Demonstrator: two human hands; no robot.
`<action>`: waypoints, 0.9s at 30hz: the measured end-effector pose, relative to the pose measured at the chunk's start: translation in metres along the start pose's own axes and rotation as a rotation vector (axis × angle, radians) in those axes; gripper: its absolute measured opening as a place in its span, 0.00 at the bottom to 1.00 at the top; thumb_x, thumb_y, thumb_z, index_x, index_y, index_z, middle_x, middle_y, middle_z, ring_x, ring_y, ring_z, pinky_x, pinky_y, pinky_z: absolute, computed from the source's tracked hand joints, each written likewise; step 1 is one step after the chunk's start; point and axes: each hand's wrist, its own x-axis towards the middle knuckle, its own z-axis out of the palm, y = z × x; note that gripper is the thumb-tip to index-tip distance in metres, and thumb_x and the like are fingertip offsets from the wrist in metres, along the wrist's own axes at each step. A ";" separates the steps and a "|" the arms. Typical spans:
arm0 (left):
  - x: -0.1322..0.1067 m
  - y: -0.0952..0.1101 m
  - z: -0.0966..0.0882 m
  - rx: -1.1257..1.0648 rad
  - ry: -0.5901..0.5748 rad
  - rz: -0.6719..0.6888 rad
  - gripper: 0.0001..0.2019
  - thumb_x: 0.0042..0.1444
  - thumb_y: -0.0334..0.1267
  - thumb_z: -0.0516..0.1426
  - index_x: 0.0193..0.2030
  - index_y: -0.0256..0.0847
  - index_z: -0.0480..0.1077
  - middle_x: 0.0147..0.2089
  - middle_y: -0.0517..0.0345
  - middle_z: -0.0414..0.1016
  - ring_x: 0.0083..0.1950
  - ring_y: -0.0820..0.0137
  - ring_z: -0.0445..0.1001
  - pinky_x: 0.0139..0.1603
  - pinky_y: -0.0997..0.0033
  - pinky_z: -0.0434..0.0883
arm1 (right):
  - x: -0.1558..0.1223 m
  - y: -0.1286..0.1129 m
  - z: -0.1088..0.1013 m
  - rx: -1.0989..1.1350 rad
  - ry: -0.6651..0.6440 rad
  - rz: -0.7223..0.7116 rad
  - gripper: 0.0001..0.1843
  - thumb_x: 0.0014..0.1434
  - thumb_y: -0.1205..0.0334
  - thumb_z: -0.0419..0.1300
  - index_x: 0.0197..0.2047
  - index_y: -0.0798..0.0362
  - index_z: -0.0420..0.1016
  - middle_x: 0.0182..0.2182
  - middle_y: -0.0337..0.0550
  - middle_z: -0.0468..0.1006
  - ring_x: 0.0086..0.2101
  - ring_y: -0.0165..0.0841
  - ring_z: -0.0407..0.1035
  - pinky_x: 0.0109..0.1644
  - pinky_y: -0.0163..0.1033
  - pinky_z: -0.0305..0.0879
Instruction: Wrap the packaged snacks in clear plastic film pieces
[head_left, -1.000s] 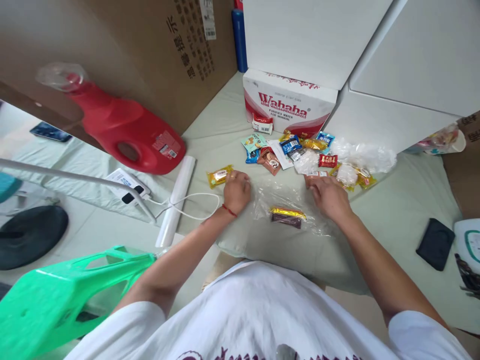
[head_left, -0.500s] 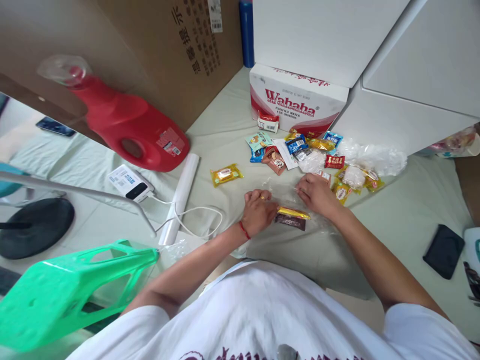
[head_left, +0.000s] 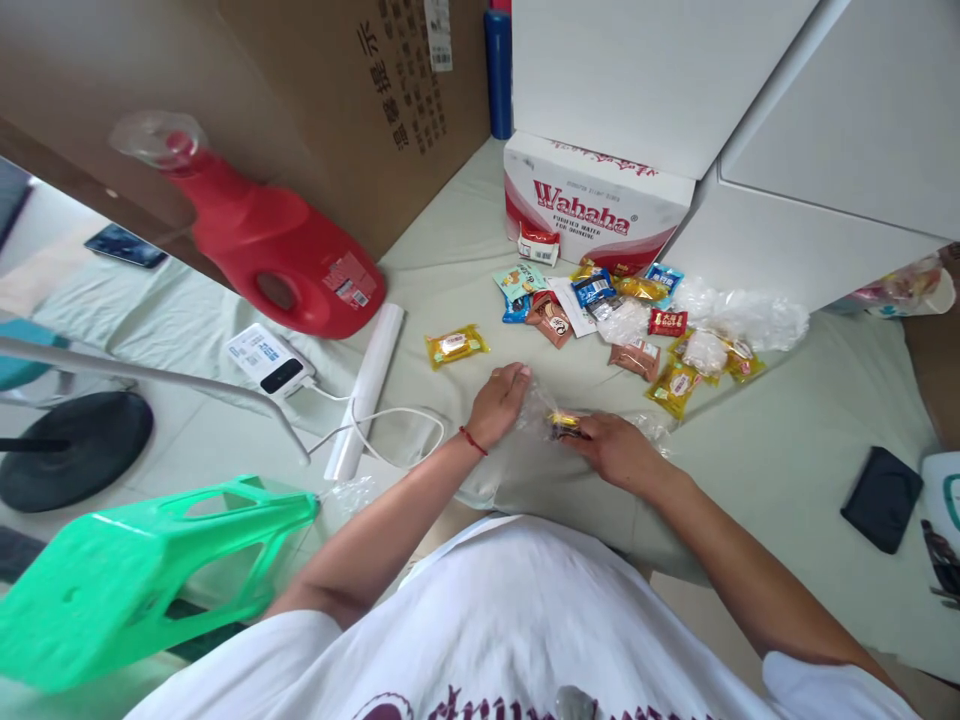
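My left hand (head_left: 498, 408) has its fingers drawn together at the left edge of a clear plastic bag (head_left: 534, 410), pinching the film. My right hand (head_left: 619, 452) lies over the middle of the bag, its fingers closed on a yellow snack packet (head_left: 564, 419) and a dark one beneath, both mostly hidden by the fingers. More clear film spreads out to the right of that hand. Just beyond it are a brown packet (head_left: 634, 359) and a yellow-wrapped snack (head_left: 673, 388). Another yellow-wrapped snack (head_left: 457, 346) sits by itself beyond my left hand.
Several snack packets lie before a Wahaba carton (head_left: 600, 200), beside crumpled clear plastic (head_left: 757, 313). On the left are a red jug (head_left: 300, 265), a white roll (head_left: 367, 390), a cabled power bank (head_left: 270, 358) and a green stool (head_left: 127, 570). A black pouch (head_left: 883, 499) is at right.
My right hand has come down and left onto the yellow and dark packets. My left hand has shifted left, off the packets to the bag's edge. The brown packet is now uncovered.
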 end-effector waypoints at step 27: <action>-0.033 0.042 0.067 0.227 0.091 0.156 0.17 0.51 0.47 0.70 0.28 0.41 0.69 0.58 0.44 0.72 0.71 0.45 0.61 0.70 0.41 0.58 | -0.056 0.026 0.021 0.044 0.387 0.756 0.07 0.65 0.59 0.60 0.42 0.51 0.77 0.63 0.57 0.68 0.61 0.54 0.61 0.59 0.53 0.64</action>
